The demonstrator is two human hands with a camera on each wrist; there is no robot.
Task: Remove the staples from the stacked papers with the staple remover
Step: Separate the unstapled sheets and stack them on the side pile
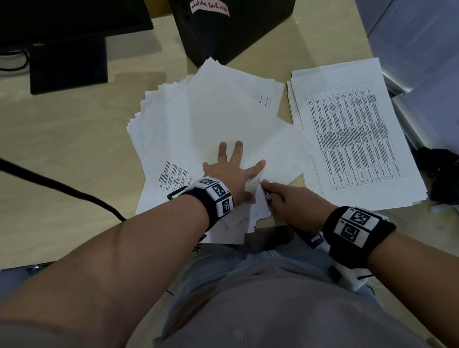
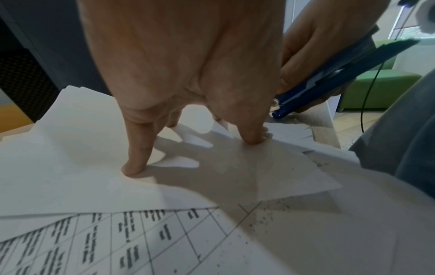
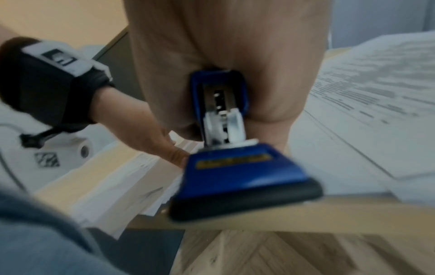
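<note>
A pale wooden surface (image 1: 38,163) carries a monitor stand and a dark computer tower at the back, with paper over its near right part. A loose, fanned heap of papers (image 1: 211,110) lies in the middle, and a tidier pile (image 1: 353,138) of printed tables sits just beside it to the right. The left hand (image 1: 230,170) lies flat with fingers spread, pressing the heap's top sheet down. The right hand (image 1: 293,199) is wrapped around the blue staple remover (image 3: 226,148), its metal tip at the near corner of the heap, just beside the left thumb. Judging by the scattered sheets, much seems already unstapled, while one staple looks under work; the staple itself is too small to make out.
</note>
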